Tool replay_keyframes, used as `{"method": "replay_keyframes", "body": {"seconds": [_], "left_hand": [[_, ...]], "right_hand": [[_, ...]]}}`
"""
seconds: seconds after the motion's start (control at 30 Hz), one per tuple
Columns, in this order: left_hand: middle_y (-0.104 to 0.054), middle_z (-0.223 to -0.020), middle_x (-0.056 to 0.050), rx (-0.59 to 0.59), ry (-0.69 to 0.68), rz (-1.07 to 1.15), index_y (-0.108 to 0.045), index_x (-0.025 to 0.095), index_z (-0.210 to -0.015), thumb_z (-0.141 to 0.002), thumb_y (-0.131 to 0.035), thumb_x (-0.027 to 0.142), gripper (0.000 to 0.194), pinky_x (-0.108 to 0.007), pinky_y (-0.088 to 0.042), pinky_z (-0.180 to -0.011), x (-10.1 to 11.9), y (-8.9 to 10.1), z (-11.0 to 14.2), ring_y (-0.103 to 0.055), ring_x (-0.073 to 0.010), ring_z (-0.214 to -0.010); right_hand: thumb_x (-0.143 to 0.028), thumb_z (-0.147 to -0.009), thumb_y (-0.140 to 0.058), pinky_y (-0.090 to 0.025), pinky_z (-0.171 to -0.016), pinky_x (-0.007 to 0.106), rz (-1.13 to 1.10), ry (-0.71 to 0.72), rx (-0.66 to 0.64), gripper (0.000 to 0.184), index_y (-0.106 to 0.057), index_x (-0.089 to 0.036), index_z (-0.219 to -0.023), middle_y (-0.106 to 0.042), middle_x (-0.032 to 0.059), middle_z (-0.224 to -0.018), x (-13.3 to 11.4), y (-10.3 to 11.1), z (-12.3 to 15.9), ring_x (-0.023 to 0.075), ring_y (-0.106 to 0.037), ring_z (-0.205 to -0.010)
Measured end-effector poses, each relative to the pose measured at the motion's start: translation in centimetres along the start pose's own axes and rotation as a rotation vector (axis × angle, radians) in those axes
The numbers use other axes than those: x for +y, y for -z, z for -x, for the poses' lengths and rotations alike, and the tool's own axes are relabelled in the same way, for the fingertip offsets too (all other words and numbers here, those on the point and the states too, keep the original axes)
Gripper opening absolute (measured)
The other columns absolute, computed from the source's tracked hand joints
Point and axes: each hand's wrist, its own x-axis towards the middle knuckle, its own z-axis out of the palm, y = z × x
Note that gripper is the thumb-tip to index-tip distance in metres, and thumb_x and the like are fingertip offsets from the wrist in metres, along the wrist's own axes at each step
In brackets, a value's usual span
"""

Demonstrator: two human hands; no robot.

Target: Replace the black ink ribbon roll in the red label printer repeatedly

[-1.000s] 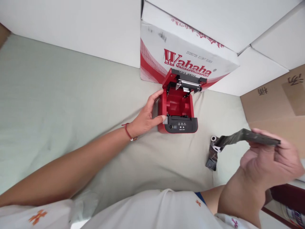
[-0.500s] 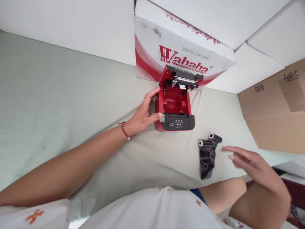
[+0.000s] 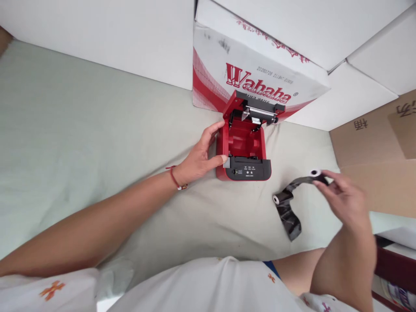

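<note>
A red and black label printer sits on the pale green sheet with its lid tipped up, showing the red hollow inside. My left hand grips the printer's left side, thumb at the front corner and fingers farther back. In my right hand, pinched between thumb and fingers, is one black ribbon roll with a white core. Black film runs from it to a second ribbon roll on the sheet, whose loose tail lies toward me.
Behind the printer stands a white and red Wahaha carton, close to the raised lid. A brown cardboard box borders the right side. White panels close off the back. The green sheet has soft folds.
My right hand has taken hold of one ribbon roll and lifted it to the right, stretching the film between the two rolls. My left hand stays on the printer. The view has shifted slightly.
</note>
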Motion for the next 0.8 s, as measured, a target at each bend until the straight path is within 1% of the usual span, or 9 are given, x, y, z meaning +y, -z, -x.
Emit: {"method": "replay_keyframes", "body": {"seconds": [0.07,0.17,0.27,0.37,0.43,0.5,0.57,0.7,0.8], "left_hand": [[-0.031,-0.185,-0.010,-0.005,-0.004,0.003,-0.036,0.035,-0.171,-0.096,-0.082,0.060,0.091,-0.061,-0.023,-0.148,-0.1,0.0,0.0,-0.032,-0.0368,-0.173],[-0.033,-0.185,-0.010,0.003,-0.012,0.002,-0.037,0.035,-0.171,-0.096,-0.082,0.059,0.090,-0.061,-0.024,-0.147,-0.1,0.0,0.0,-0.033,-0.0370,-0.173],[-0.034,-0.184,-0.010,0.011,-0.015,-0.009,-0.036,0.035,-0.171,-0.096,-0.082,0.058,0.091,-0.062,-0.023,-0.147,-0.2,0.0,0.0,-0.033,-0.0372,-0.173],[-0.035,-0.183,-0.011,0.012,-0.009,-0.012,-0.036,0.035,-0.172,-0.097,-0.082,0.058,0.091,-0.062,-0.023,-0.147,-0.1,-0.1,0.0,-0.034,-0.0370,-0.172],[-0.036,-0.182,-0.011,0.015,0.000,-0.008,-0.036,0.035,-0.171,-0.097,-0.082,0.057,0.091,-0.062,-0.024,-0.147,-0.1,-0.2,0.0,-0.035,-0.0370,-0.172],[-0.037,-0.182,-0.011,0.018,0.005,0.001,-0.037,0.035,-0.171,-0.096,-0.083,0.057,0.090,-0.062,-0.026,-0.147,0.0,-0.2,0.1,-0.035,-0.0370,-0.172],[-0.036,-0.183,-0.011,0.024,0.003,0.006,-0.037,0.035,-0.171,-0.096,-0.083,0.056,0.090,-0.062,-0.025,-0.147,0.0,-0.3,0.1,-0.035,-0.0368,-0.172],[-0.038,-0.182,-0.011,0.029,-0.010,0.005,-0.038,0.036,-0.171,-0.096,-0.083,0.056,0.090,-0.062,-0.025,-0.147,-0.2,-0.3,0.1,-0.036,-0.0366,-0.171],[-0.038,-0.181,-0.010,0.029,-0.022,-0.015,-0.037,0.037,-0.171,-0.097,-0.082,0.057,0.088,-0.063,-0.025,-0.147,-0.4,-0.3,0.1,-0.036,-0.0368,-0.171]], "right_hand": [[-0.066,-0.083,-0.091,-0.045,-0.048,0.038,-0.062,-0.031,0.112,0.051,-0.088,-0.029,-0.116,-0.063,0.0003,-0.065,-2.3,2.9,-0.8,0.0177,-0.054,-0.051],[-0.069,-0.087,-0.088,-0.057,-0.055,0.038,-0.148,0.065,-0.113,0.041,-0.089,-0.041,-0.117,-0.077,0.0052,-0.082,-6.9,6.7,-1.9,0.0207,-0.071,-0.063],[-0.072,-0.089,-0.085,-0.065,-0.060,0.037,-0.300,0.378,-0.426,0.033,-0.091,-0.045,-0.107,-0.086,0.0088,-0.090,-10.7,8.6,-4.0,0.0236,-0.083,-0.076],[-0.055,-0.105,-0.074,-0.071,-0.071,0.028,-0.341,0.844,-0.784,0.033,-0.084,-0.043,-0.134,-0.089,0.0047,-0.094,-13.3,8.3,-6.8,0.0192,-0.087,-0.084],[-0.044,-0.110,-0.070,-0.070,-0.079,0.021,-0.353,1.056,-0.905,0.038,-0.076,-0.038,-0.147,-0.090,0.0013,-0.106,-14.9,6.9,-8.3,0.0145,-0.087,-0.093],[-0.042,-0.112,-0.067,-0.069,-0.082,0.022,-0.335,1.002,-0.890,0.036,-0.075,-0.035,-0.147,-0.089,0.0005,-0.117,-16.6,4.6,-8.9,0.0136,-0.086,-0.098],[-0.044,-0.112,-0.065,-0.068,-0.083,0.029,-0.247,0.825,-0.804,0.032,-0.078,-0.033,-0.139,-0.087,0.0025,-0.121,-18.2,1.9,-8.8,0.0170,-0.084,-0.096],[-0.028,-0.103,-0.067,-0.063,-0.086,0.038,-0.042,0.628,-0.499,0.032,-0.078,-0.025,-0.133,-0.083,0.0078,-0.119,-20.3,-3.5,-8.1,0.0245,-0.079,-0.097],[-0.022,-0.099,-0.066,-0.061,-0.087,0.042,0.054,0.557,-0.352,0.035,-0.077,-0.023,-0.132,-0.081,0.0101,-0.120,-21.0,-6.1,-8.0,0.0292,-0.077,-0.102]]}}
